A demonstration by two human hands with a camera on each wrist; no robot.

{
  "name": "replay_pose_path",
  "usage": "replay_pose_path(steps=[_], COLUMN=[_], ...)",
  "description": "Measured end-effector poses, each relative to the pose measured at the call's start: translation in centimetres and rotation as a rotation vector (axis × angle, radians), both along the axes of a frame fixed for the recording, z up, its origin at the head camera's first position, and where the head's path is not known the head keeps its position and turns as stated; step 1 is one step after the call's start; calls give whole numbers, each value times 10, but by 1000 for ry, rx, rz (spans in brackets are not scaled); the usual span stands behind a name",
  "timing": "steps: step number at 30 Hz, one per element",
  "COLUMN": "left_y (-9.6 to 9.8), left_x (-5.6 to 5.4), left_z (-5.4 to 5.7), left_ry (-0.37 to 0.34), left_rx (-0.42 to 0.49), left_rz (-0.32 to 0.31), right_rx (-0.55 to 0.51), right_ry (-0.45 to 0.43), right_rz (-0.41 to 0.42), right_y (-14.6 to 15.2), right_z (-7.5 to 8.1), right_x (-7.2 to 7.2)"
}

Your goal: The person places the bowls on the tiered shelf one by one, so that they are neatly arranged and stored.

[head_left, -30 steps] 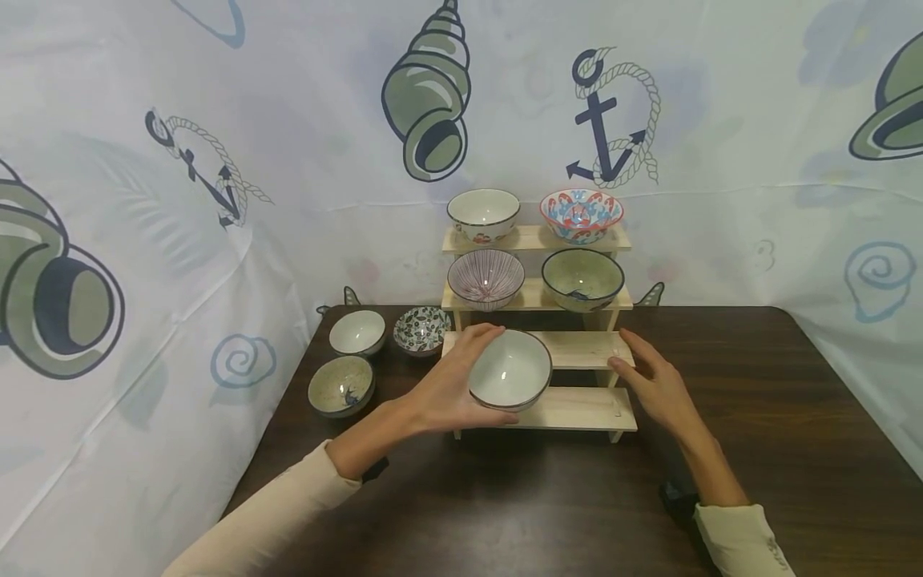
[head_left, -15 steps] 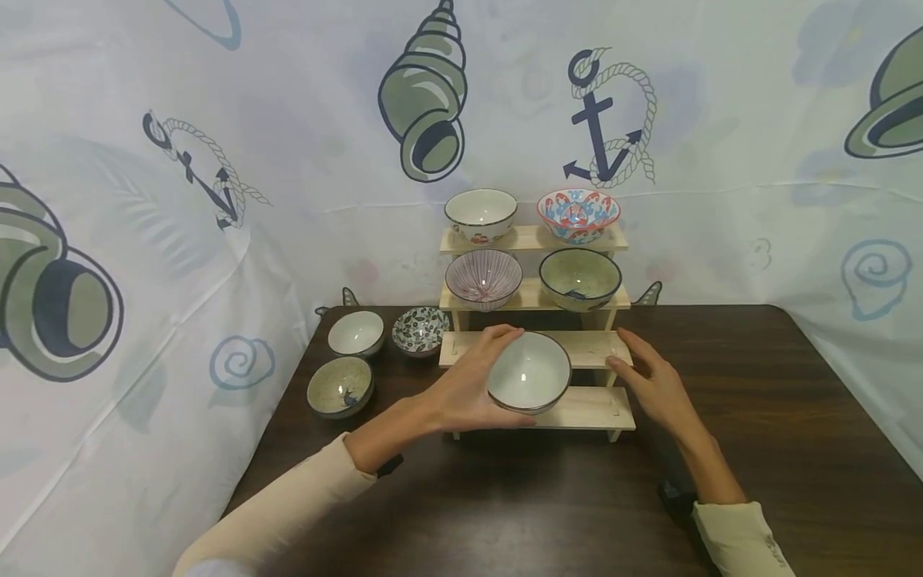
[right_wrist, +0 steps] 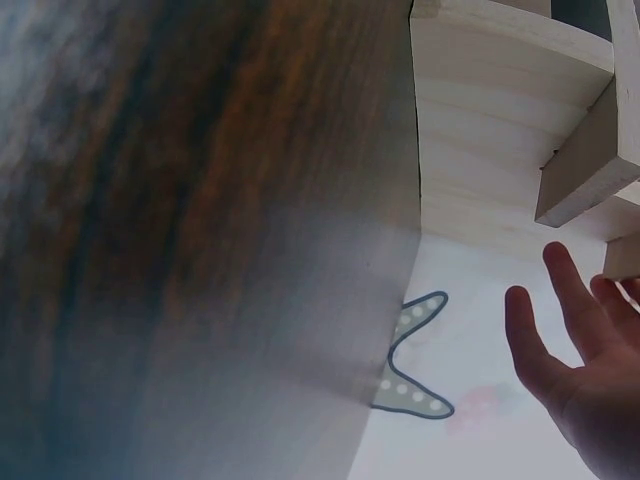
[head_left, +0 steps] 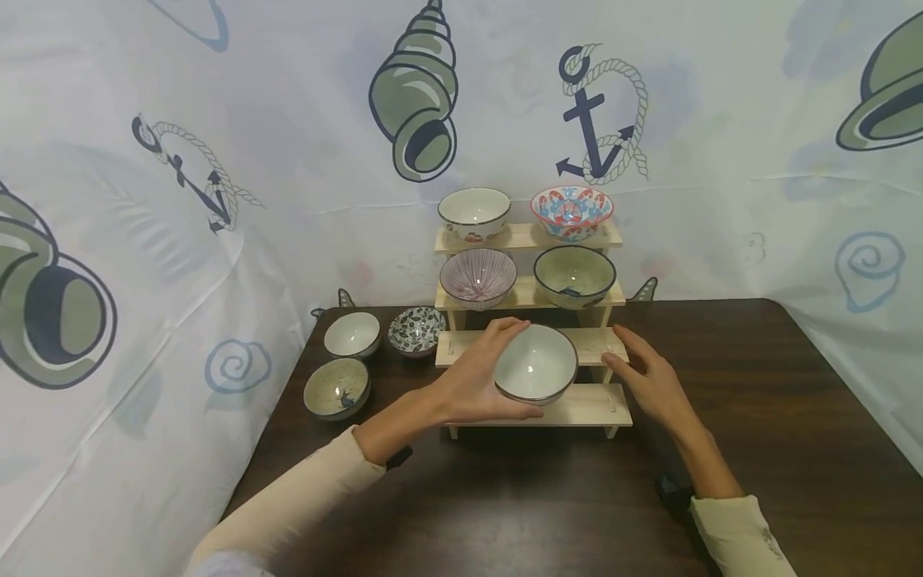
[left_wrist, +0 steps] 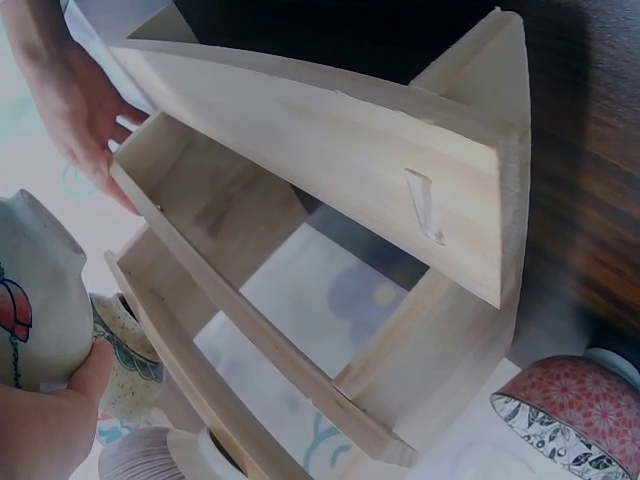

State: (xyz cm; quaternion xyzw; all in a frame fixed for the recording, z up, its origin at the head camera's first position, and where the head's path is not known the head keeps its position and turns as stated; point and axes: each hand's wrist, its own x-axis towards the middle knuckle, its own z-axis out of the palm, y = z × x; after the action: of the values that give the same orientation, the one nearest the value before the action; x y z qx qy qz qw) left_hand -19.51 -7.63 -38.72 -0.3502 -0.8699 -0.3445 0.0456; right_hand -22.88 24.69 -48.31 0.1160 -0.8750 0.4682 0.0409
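Note:
My left hand (head_left: 472, 385) grips a white bowl (head_left: 536, 365) with a dark rim, thumb below and fingers at the upper side. The bowl hangs tilted in front of the wooden tiered stand (head_left: 598, 344), before its two lower shelves. In the left wrist view, a red painted motif shows on the outside of the bowl (left_wrist: 40, 290). My right hand (head_left: 652, 381) is at the right end of the second-lowest shelf, fingers loosely bent and holding nothing. Whether its fingertips touch the wood, I cannot tell; the right wrist view shows the fingers (right_wrist: 575, 300) close to the shelf ends.
The top shelf bears a white bowl (head_left: 473, 215) and a red-and-blue bowl (head_left: 572, 212). Below stand a striped bowl (head_left: 478, 279) and a green bowl (head_left: 574, 277). Left on the dark table (head_left: 505, 497) are a white bowl (head_left: 352, 334), a leaf-patterned bowl (head_left: 417, 330) and a beige bowl (head_left: 336, 389).
My left hand has carried the white bowl rightward along the stand and slightly up. The right hand has stayed by the shelf end. The head view has shifted slightly.

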Motion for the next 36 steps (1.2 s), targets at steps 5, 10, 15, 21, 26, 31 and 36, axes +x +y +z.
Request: replay_pose_path(steps=[5,10,15,21,26,31,36], left_y=[6,14,22,29,35,41,49], left_x=[-3,-6,-8,-9,-11,-14,-16], left_z=[-1,-1,-2,-4,-6,-7,-11], left_ry=[-6,-10,-24,-35,-34,-32,-24], left_rx=[6,1,-5,-4,-13,-23,-21], left_rz=[-6,-10,-11,3,30,45,73], right_rx=[-3,-10,-10,-1,3,7,12], right_ry=[-8,-8,-12,-4,8,16,16], right_rz=[2,2,-3,-4,-2,5,20], right_y=[-1,-1,0,0,0,1,3], right_z=[2,3,2,3,3,3,3], right_x=[0,1,2,1,0,0,0])
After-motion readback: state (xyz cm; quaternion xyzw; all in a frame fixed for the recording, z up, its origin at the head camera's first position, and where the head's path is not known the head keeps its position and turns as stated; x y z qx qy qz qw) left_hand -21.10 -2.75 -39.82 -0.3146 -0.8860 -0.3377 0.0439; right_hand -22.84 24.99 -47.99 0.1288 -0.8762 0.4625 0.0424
